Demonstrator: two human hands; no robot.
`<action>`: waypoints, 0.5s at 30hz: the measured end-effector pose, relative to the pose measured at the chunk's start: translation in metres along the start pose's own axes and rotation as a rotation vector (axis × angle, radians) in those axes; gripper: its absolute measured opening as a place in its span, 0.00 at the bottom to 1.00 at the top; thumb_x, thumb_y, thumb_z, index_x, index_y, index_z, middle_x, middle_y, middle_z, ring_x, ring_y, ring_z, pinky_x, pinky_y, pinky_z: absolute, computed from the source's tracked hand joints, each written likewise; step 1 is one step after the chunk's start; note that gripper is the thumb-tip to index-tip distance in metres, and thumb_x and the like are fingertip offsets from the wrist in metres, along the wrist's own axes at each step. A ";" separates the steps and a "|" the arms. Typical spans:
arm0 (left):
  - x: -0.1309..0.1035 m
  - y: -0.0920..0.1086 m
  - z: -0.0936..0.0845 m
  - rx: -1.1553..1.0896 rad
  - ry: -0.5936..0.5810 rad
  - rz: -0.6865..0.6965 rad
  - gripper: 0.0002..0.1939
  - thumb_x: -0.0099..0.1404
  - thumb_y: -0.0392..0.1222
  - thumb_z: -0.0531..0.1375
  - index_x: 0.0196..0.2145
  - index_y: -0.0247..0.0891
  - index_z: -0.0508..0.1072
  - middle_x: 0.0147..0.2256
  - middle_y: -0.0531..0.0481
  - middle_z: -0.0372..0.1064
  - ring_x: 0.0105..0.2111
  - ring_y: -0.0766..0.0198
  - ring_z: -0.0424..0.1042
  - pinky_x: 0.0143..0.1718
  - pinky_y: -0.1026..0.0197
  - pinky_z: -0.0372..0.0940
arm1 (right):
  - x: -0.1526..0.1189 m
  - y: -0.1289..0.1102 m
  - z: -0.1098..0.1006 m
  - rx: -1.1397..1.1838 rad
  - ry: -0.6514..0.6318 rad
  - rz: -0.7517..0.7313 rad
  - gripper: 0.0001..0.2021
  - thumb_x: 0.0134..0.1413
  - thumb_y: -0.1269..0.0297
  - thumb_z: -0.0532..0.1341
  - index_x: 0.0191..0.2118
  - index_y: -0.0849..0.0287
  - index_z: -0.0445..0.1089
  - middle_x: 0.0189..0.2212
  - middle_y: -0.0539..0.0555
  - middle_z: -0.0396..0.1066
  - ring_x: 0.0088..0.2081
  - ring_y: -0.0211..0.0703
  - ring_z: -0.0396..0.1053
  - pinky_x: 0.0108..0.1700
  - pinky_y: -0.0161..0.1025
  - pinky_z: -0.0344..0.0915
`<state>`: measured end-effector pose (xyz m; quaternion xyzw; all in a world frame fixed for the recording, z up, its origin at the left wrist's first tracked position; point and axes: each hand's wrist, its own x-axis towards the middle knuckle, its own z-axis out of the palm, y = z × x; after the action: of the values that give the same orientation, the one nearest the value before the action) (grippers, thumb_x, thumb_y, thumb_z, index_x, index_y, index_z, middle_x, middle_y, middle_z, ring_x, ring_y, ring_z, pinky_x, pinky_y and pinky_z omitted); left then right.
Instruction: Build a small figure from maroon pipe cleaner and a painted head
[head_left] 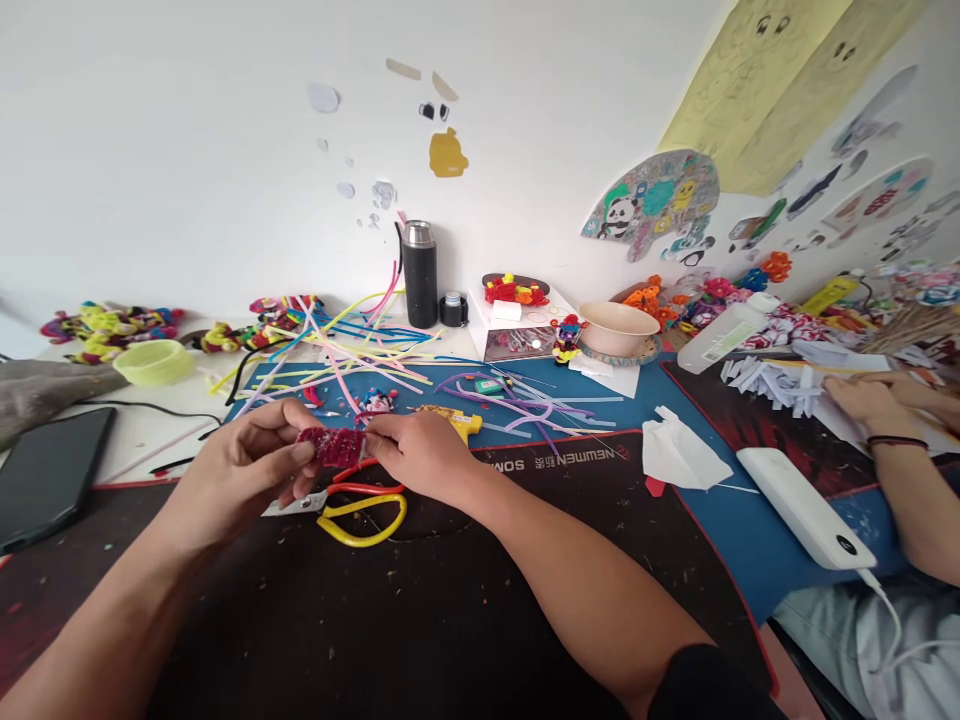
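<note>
A white wall backs the tabletop, which carries a black mat. Near the mat's far edge, a dark red piece is held directly between the two hands, its long axis running roughly left to right. The left hand pinches its left end, the right hand its right; neither is nearer. Scissors lie just below, on the mat.

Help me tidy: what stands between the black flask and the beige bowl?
In the head view, a black cap, a white box and a small doll.
</note>
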<state>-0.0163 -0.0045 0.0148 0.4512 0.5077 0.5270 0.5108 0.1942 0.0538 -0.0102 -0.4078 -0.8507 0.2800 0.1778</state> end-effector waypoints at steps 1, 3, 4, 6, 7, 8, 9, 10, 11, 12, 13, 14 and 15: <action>-0.001 0.001 0.000 0.029 -0.013 0.006 0.16 0.41 0.42 0.82 0.27 0.42 0.82 0.15 0.50 0.69 0.13 0.62 0.66 0.14 0.65 0.59 | 0.000 0.001 0.000 -0.008 0.002 -0.001 0.14 0.83 0.56 0.62 0.48 0.51 0.86 0.40 0.53 0.87 0.42 0.48 0.80 0.38 0.41 0.53; -0.001 0.002 -0.001 0.069 -0.032 0.011 0.16 0.41 0.43 0.82 0.27 0.42 0.82 0.16 0.49 0.71 0.13 0.62 0.67 0.15 0.65 0.60 | 0.001 0.002 0.000 -0.018 0.012 -0.005 0.14 0.83 0.56 0.62 0.50 0.51 0.86 0.41 0.54 0.87 0.43 0.48 0.81 0.39 0.41 0.54; -0.002 0.002 -0.001 0.073 -0.037 0.006 0.16 0.41 0.42 0.82 0.26 0.42 0.82 0.16 0.49 0.71 0.13 0.62 0.67 0.15 0.64 0.61 | 0.001 0.002 0.000 -0.020 0.017 -0.007 0.14 0.83 0.56 0.62 0.50 0.51 0.86 0.41 0.54 0.87 0.43 0.48 0.81 0.39 0.41 0.54; -0.002 0.003 0.001 0.056 -0.042 -0.014 0.16 0.40 0.42 0.82 0.25 0.42 0.82 0.16 0.49 0.71 0.13 0.62 0.67 0.14 0.64 0.60 | 0.001 0.003 0.000 -0.020 0.028 -0.008 0.14 0.82 0.55 0.62 0.50 0.50 0.87 0.40 0.53 0.87 0.42 0.48 0.81 0.39 0.41 0.55; -0.002 0.003 0.002 0.037 -0.044 -0.023 0.16 0.39 0.41 0.82 0.25 0.42 0.82 0.16 0.49 0.70 0.13 0.62 0.66 0.14 0.64 0.60 | 0.001 0.003 0.000 -0.019 0.032 -0.006 0.14 0.82 0.54 0.62 0.50 0.49 0.87 0.40 0.53 0.87 0.42 0.48 0.81 0.39 0.41 0.55; -0.001 0.003 0.003 0.013 -0.047 -0.032 0.16 0.39 0.41 0.82 0.25 0.42 0.81 0.15 0.50 0.70 0.12 0.62 0.65 0.13 0.65 0.59 | 0.001 0.003 -0.001 -0.019 0.035 -0.002 0.14 0.82 0.54 0.63 0.51 0.49 0.87 0.40 0.53 0.87 0.42 0.48 0.80 0.39 0.41 0.54; 0.000 0.003 0.005 -0.018 -0.047 -0.042 0.16 0.39 0.40 0.81 0.25 0.42 0.81 0.15 0.50 0.69 0.12 0.63 0.64 0.13 0.65 0.58 | 0.001 0.003 -0.001 -0.019 0.036 0.002 0.14 0.82 0.54 0.63 0.51 0.50 0.87 0.40 0.54 0.87 0.42 0.49 0.80 0.39 0.41 0.54; 0.001 0.002 0.006 -0.058 -0.037 -0.056 0.16 0.40 0.40 0.80 0.26 0.42 0.80 0.15 0.52 0.68 0.12 0.64 0.63 0.12 0.66 0.56 | 0.002 0.004 -0.001 -0.017 0.037 0.004 0.14 0.82 0.54 0.62 0.52 0.50 0.87 0.41 0.54 0.87 0.42 0.48 0.80 0.39 0.41 0.54; 0.003 0.001 0.008 -0.102 -0.019 -0.074 0.16 0.41 0.40 0.79 0.27 0.42 0.80 0.15 0.53 0.68 0.11 0.65 0.62 0.12 0.67 0.54 | 0.002 0.005 -0.001 -0.012 0.038 0.005 0.14 0.83 0.54 0.62 0.52 0.51 0.87 0.41 0.55 0.87 0.42 0.48 0.80 0.39 0.41 0.53; 0.005 0.000 0.010 -0.144 0.003 -0.095 0.15 0.42 0.40 0.78 0.27 0.42 0.78 0.15 0.54 0.68 0.11 0.66 0.60 0.11 0.68 0.52 | 0.003 0.006 -0.002 -0.003 0.039 0.006 0.14 0.83 0.55 0.62 0.51 0.52 0.86 0.41 0.55 0.87 0.42 0.48 0.80 0.38 0.41 0.53; 0.007 -0.002 0.011 -0.176 0.031 -0.113 0.15 0.43 0.41 0.77 0.28 0.43 0.77 0.16 0.55 0.68 0.11 0.67 0.59 0.11 0.68 0.50 | 0.003 0.008 -0.002 0.009 0.041 0.007 0.14 0.83 0.56 0.62 0.51 0.53 0.86 0.41 0.55 0.87 0.41 0.47 0.79 0.38 0.41 0.53; 0.010 -0.004 0.011 -0.196 0.055 -0.126 0.15 0.45 0.42 0.76 0.28 0.43 0.75 0.17 0.56 0.67 0.12 0.67 0.59 0.11 0.68 0.49 | 0.004 0.010 -0.001 0.022 0.046 0.010 0.14 0.83 0.56 0.62 0.49 0.54 0.86 0.41 0.55 0.87 0.41 0.46 0.79 0.38 0.41 0.53; 0.012 -0.007 0.012 -0.203 0.073 -0.133 0.15 0.46 0.42 0.75 0.28 0.43 0.74 0.18 0.56 0.67 0.13 0.68 0.59 0.11 0.69 0.49 | 0.005 0.012 -0.001 0.034 0.055 0.015 0.14 0.83 0.56 0.63 0.48 0.54 0.86 0.40 0.54 0.86 0.40 0.46 0.78 0.38 0.40 0.52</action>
<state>-0.0050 0.0080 0.0083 0.3431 0.4987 0.5567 0.5688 0.1990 0.0642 -0.0165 -0.4187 -0.8374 0.2845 0.2059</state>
